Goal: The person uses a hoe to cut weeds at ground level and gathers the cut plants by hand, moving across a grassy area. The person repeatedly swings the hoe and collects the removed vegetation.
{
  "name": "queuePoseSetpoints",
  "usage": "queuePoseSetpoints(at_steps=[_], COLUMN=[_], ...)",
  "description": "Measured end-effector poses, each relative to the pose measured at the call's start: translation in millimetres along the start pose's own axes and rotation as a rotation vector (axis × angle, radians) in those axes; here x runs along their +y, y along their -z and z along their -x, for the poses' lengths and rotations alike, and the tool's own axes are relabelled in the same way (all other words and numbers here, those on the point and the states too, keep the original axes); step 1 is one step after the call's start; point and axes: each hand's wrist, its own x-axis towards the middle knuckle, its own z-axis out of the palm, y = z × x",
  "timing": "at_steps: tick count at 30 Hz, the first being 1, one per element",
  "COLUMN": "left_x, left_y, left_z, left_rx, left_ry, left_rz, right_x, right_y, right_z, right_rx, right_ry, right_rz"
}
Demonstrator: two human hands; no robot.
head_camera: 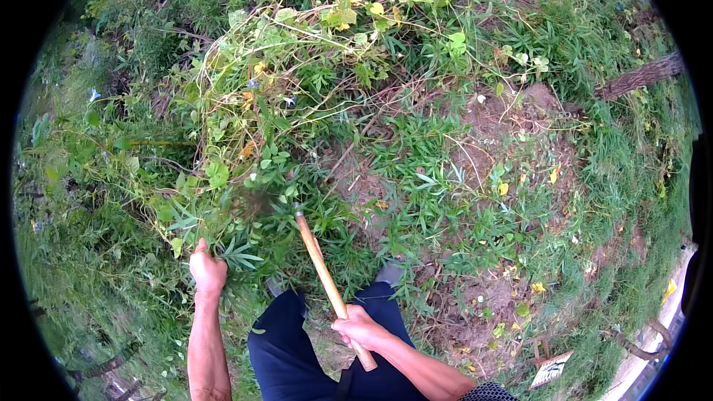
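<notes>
My right hand [362, 327] grips a wooden tool handle [322, 267] near its butt end. The handle slants up and to the left, to a metal ferrule [298, 210]; the tool's head is hidden among leaves. On the left, my left hand [208, 272] is closed around a bunch of green stems with narrow leaves [237, 256]. Just beyond it lies a tangled heap of pale vines [234, 75] with round leaves, some yellowed, and a few blue flowers. A blurred brown patch, perhaps roots with soil, shows between the left hand and the ferrule.
My legs in dark trousers [295, 345] stand astride low weeds. Bare soil [496, 295] with fallen yellow leaves shows at the right. A tree trunk [640, 75] rises at the far right. Near the lower right are a small sign [551, 368] bearing writing and a pale paved edge [635, 356].
</notes>
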Motion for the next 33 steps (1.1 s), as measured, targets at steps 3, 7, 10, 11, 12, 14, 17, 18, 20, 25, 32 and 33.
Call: queuePoseSetpoints(at_steps=[3, 7, 10, 11, 12, 14, 17, 18, 20, 25, 32, 33], left_x=[33, 11, 38, 67, 47, 74, 101, 105, 136, 196, 206, 215], left_y=[40, 89, 92, 103, 82, 62, 14, -6, -17, -27, -67, -68], left_z=[-14, -15, -23, -29, -24, -21, -16, -17, -30, -56, -165, -173], left_rx=[0.005, 0.372, 0.307, 0.117, 0.463, 0.231, 0.155, 0.271, 0.016, -0.282, -0.137, -0.099], left_ry=[-0.004, -0.132, -0.106, -0.030, -0.149, -0.138, -0.313, -0.327, -0.379, -0.727, -0.598, -0.604], left_rz=[0.080, -0.006, 0.134, 0.351, 0.284, 0.298, 0.059, -0.014, 0.052, 0.129, 0.136, 0.157], right_x=[-32, -70, -62, -71, -83, -93, -106, -108, -109, -123, -250, -261], right_y=[28, 42, 71, 76, 70, 81, 93, 95, 103, 108, 107, 111], right_z=[40, 84, 74, 74, 71, 64, 50, 47, 43, 47, 16, 4], right_rx=[0.003, 0.181, 0.383, 0.436, 0.437, 0.535, 0.592, 0.590, 0.621, 0.694, 0.854, 0.841], right_ry=[0.008, 0.198, 0.411, 0.416, 0.442, 0.495, 0.537, 0.550, 0.564, 0.552, 0.825, 0.904], right_rz=[0.102, 0.555, 0.524, 0.436, 0.357, 0.285, 0.144, 0.091, 0.015, -0.001, -0.048, -0.129])
